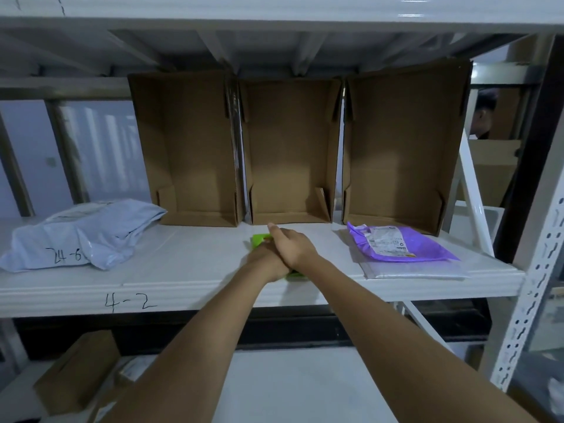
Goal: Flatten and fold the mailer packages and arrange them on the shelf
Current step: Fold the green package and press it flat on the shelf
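Note:
A small green mailer (258, 239) lies flat on the white shelf (183, 270), in the middle near the front edge. Both my hands are stacked on it and cover most of it. My right hand (293, 245) lies flat across the back of my left hand (263, 264), thumb pointing toward the boxes, pressing down. A puffy pale blue mailer (85, 236) marked "24-6" sits crumpled at the left. At the right a flat purple mailer (403, 244) with a label rests on a flat white mailer (412, 272).
Three open brown cardboard boxes (287, 154) stand side by side at the back of the shelf, openings facing me. The shelf lip reads "4-2". A white perforated upright (537, 270) stands at the right. Cardboard boxes (76, 374) sit on the lower shelf. A person (485, 114) is behind the rack.

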`<control>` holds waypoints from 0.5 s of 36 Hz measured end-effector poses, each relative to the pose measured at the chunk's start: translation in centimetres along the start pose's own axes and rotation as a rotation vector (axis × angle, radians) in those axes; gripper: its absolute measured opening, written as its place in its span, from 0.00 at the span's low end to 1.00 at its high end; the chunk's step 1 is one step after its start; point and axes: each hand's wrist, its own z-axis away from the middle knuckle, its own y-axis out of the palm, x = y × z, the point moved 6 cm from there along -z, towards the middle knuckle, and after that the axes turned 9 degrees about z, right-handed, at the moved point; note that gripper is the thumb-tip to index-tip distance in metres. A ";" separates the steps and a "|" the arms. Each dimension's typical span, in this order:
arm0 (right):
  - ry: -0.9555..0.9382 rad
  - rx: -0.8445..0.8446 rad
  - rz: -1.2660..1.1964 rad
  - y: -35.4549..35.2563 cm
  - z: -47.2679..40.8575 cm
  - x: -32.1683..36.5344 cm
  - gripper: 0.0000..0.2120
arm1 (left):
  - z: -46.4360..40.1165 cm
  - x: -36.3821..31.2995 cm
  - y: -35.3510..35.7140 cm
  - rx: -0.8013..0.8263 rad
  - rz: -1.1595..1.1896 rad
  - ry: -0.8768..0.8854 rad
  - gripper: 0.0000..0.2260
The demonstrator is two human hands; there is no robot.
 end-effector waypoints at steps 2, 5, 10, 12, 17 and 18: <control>0.018 0.027 -0.049 0.0 0.0 0.1 0.29 | -0.3 0.0 0.0 0.005 -0.018 0.041 0.19; -0.006 0.073 -0.047 0.1 0.3 0.2 0.30 | -0.5 -0.1 0.0 -0.041 -0.004 -0.017 0.19; -0.041 0.091 0.168 0.5 0.4 -0.5 0.33 | 0.1 0.5 -0.8 0.030 -0.055 0.074 0.23; -0.022 0.111 0.235 0.6 0.2 -1.0 0.34 | -0.5 1.2 -0.9 0.021 -0.165 0.073 0.28; 0.006 0.175 0.369 0.9 -0.1 -2.3 0.39 | -0.7 1.8 -1.2 0.094 -0.338 0.074 0.27; 0.008 0.193 0.386 1.0 -0.2 -2.4 0.40 | -0.6 1.9 -1.4 0.104 -0.338 0.083 0.26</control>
